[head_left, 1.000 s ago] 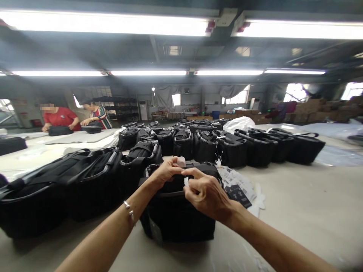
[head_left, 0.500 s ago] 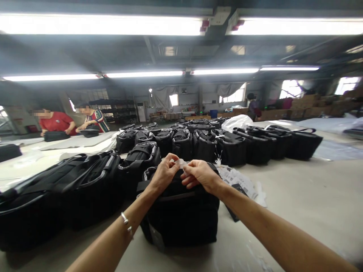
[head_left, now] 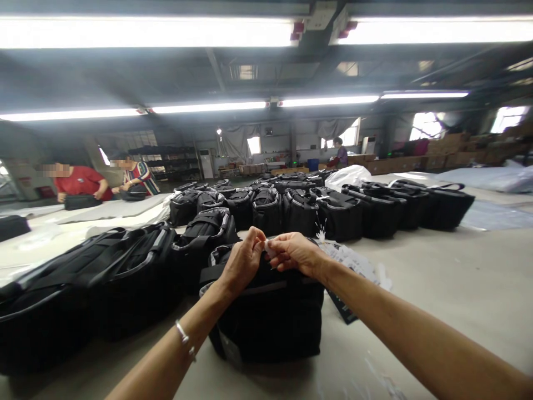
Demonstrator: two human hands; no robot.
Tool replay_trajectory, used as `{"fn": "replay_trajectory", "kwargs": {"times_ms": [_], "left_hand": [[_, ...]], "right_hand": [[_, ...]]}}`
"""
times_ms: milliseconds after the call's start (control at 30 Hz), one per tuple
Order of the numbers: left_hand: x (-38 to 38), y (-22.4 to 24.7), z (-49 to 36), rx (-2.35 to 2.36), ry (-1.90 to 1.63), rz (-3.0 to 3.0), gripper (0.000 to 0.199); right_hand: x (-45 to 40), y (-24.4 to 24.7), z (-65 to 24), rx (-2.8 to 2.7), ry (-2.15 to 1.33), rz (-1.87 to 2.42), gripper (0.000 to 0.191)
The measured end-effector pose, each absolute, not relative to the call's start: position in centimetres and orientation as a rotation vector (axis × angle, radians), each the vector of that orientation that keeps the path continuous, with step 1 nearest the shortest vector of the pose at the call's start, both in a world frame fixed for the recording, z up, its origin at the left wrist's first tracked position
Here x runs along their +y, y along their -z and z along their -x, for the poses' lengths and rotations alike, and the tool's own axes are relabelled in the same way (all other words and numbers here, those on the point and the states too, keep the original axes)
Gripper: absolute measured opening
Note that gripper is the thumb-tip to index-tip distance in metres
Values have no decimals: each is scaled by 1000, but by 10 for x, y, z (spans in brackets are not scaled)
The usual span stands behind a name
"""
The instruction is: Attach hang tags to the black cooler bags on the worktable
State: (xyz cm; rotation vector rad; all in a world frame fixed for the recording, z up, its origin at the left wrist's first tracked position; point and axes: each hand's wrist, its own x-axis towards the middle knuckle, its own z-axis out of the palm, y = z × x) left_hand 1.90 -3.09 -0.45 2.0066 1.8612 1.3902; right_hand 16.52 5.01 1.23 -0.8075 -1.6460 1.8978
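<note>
A black fabric bag (head_left: 268,325) with grey trim stands upright on the table right in front of me. Above its top, my left hand (head_left: 245,260) and my right hand (head_left: 297,255) meet fingertip to fingertip. Both are closed in a pinch on a small, pale white piece (head_left: 267,245), mostly covered by the fingers; its kind is too small to make out. Just right of the bag lies a fanned pile of white printed tags (head_left: 353,264) with thin white fasteners. A dark card (head_left: 345,307) shows beneath my right forearm.
More black bags (head_left: 141,278) crowd the left side, and rows of them (head_left: 302,208) stand beyond mine. White plastic wrapping (head_left: 348,176) sits behind the rows. Two people (head_left: 83,180) handle dark items at the far left. Another person (head_left: 340,155) is at the back, near stacked boxes.
My fingers have drawn closer together over the white piece, so less of it shows. The person at the back has moved left. The bags have stayed in place.
</note>
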Motion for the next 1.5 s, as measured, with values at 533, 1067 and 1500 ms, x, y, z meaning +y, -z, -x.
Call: {"fn": "replay_trajectory", "kwargs": {"times_ms": [533, 1067, 1500], "left_hand": [[-27, 7, -14, 1751, -1473, -1923, 7], [-30, -20, -7, 1511, -1158, -2033, 28], [-18, -31, -1, 1311, -1048, -1829, 29]], "right_hand": [[65, -43, -173, -2083, -1337, 817, 11], [82, -51, -141, -1930, -1384, 698, 15], [93, -61, -137, -1873, -1395, 854, 23]]}}
